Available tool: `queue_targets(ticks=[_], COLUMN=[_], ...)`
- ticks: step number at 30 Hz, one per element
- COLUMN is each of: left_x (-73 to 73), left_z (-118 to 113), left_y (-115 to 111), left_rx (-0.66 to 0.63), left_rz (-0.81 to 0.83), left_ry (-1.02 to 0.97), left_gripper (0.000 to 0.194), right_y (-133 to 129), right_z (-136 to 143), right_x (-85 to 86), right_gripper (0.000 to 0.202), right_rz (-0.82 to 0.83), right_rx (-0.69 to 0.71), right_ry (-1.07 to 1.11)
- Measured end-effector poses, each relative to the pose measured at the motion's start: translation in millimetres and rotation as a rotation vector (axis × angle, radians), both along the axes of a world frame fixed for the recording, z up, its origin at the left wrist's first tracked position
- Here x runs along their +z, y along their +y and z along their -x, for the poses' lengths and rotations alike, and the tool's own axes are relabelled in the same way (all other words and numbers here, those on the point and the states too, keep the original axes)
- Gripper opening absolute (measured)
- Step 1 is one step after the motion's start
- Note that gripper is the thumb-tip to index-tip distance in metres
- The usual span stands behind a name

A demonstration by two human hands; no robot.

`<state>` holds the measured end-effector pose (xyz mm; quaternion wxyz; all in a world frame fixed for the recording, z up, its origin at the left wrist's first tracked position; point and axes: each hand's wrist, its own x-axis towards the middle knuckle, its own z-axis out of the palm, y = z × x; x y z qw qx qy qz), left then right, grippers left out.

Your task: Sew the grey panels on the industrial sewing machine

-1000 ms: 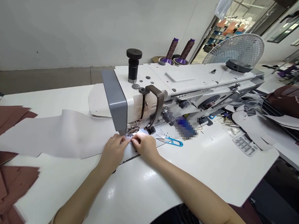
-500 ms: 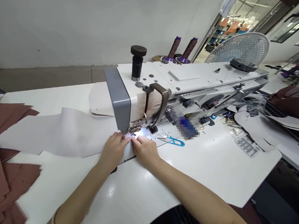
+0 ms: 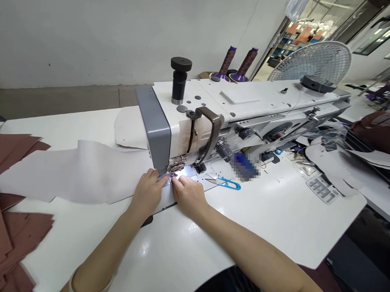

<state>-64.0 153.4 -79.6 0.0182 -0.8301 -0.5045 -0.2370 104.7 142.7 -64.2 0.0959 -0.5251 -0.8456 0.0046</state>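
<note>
A long whitish sheet of material (image 3: 93,174) lies across the table, its right end running under the head of a white sewing machine (image 3: 197,103). My left hand (image 3: 148,190) is on that end, just left of the lit presser foot (image 3: 173,174), thumb and fingers closed on the edge. On the right side of the foot my right hand (image 3: 189,194) has its fingers drawn together at the same edge. Both thumbs come close together before the needle area. My fingers hide most of the sheet's end there. Blue-handled thread snips (image 3: 227,182) lie right of my right hand.
Brown cut pieces (image 3: 23,237) are heaped at the left. Two brown thread cones (image 3: 227,63) and a white fan (image 3: 315,61) stand behind the machine. Pale cut pieces (image 3: 326,164) lie at the right, and a pale panel (image 3: 131,128) lies behind the machine head.
The whitish sheet has shifted very slightly left. The metal thread lever at the machine's front has risen in its slot. Both hands stay nearly in place at the presser foot.
</note>
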Motion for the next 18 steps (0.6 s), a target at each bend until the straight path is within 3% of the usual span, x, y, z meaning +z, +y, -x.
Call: queue_targets(ticks=[6, 9, 14, 16, 18], left_x=[6.8, 14.6, 35.9, 56.3, 86.4], left_z=[-3, 8, 74, 107, 133], left_y=[-3, 0, 9, 8, -3], left_rx=[0.019, 0.053, 0.321, 0.45, 0.535], left_rz=[-0.016, -0.068, -0.188, -0.246, -0.249], left_ry=[0.095, 0.183, 0.244, 0.178, 0.076], left_gripper=[0.036, 0.032, 0.032, 0.032, 0.031], right_y=[-1, -2, -4, -4, -3], right_z=[0, 0, -1, -1, -2], right_x=[2.2, 3.9, 7.9, 9.8, 11.6], right_gripper=[0.021, 0.019, 0.018, 0.019, 0.022], right_rz=[0.003, 0.021, 0.038, 0.05, 0.058], right_rx=[-0.009, 0.0, 0.061, 0.06, 0.05], right_ry=[0.0, 0.001, 0.027, 0.036, 0.05])
